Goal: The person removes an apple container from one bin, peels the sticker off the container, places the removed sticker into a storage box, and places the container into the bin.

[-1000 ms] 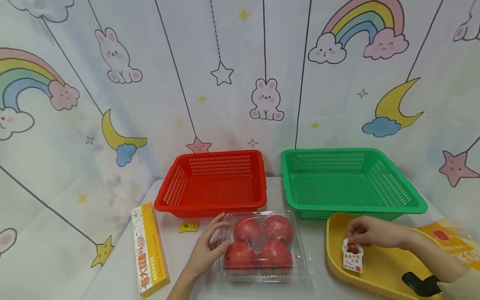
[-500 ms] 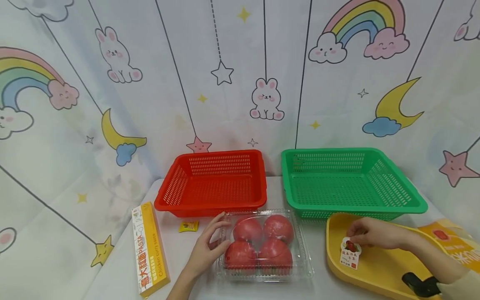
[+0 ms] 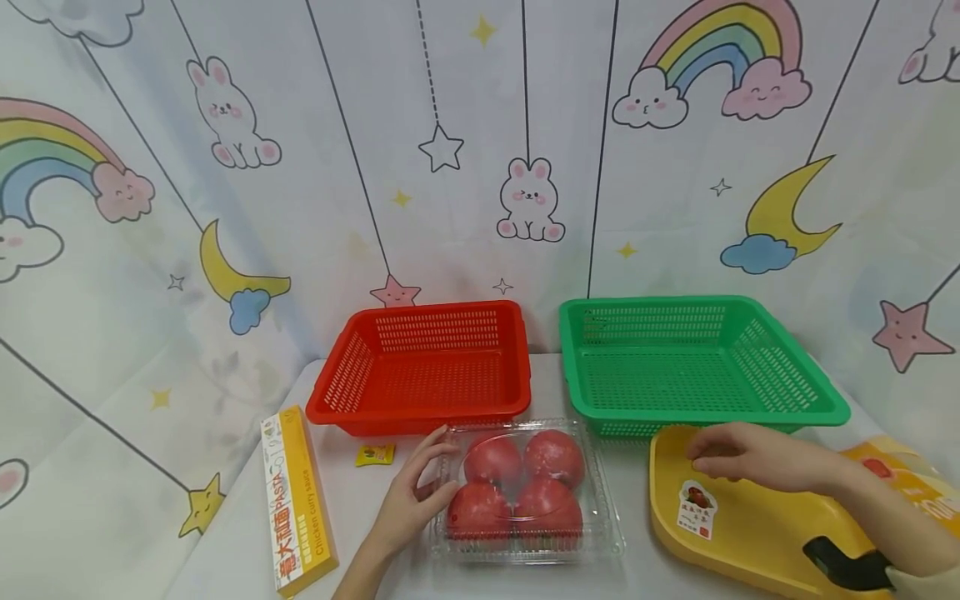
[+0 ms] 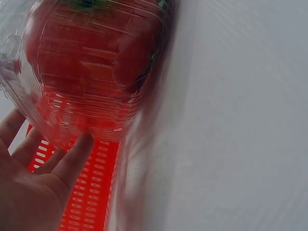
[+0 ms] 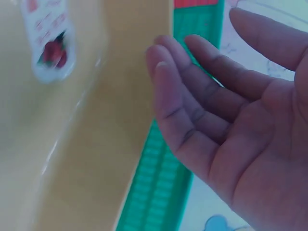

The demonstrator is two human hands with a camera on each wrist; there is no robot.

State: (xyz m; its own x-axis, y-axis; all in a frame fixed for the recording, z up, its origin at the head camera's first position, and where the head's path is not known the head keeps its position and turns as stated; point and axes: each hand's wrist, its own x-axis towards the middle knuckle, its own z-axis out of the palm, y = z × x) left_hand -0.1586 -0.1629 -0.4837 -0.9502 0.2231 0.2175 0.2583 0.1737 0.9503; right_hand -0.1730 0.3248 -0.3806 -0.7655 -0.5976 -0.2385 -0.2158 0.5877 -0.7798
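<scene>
A clear plastic clamshell box [image 3: 525, 554] of several red round fruits, like tomatoes [image 3: 547, 510], sits in the middle of the table. Against its left side rests my left hand [image 3: 408, 500], fingers spread; the left wrist view shows the fingertips at the clear plastic wall. Inside the yellow tray [image 3: 765, 533] lies a small white label [image 3: 697, 508] with a red fruit picture and printed text. My right hand [image 3: 750, 454] hovers just above and behind the label, apart from it. In the right wrist view its fingers [image 5: 168, 91] are loosely curled around nothing.
A red basket [image 3: 438, 408] and a green basket [image 3: 697, 417] stand behind. On the left lie a pasta box [image 3: 298, 500] and a small yellow packet [image 3: 375, 454]. An orange-and-yellow package [image 3: 907, 479] is at the right, partly behind my right arm.
My right hand has let go of the label and lifted slightly away from it. The label now lies flat in the yellow tray. My left hand stays at the box.
</scene>
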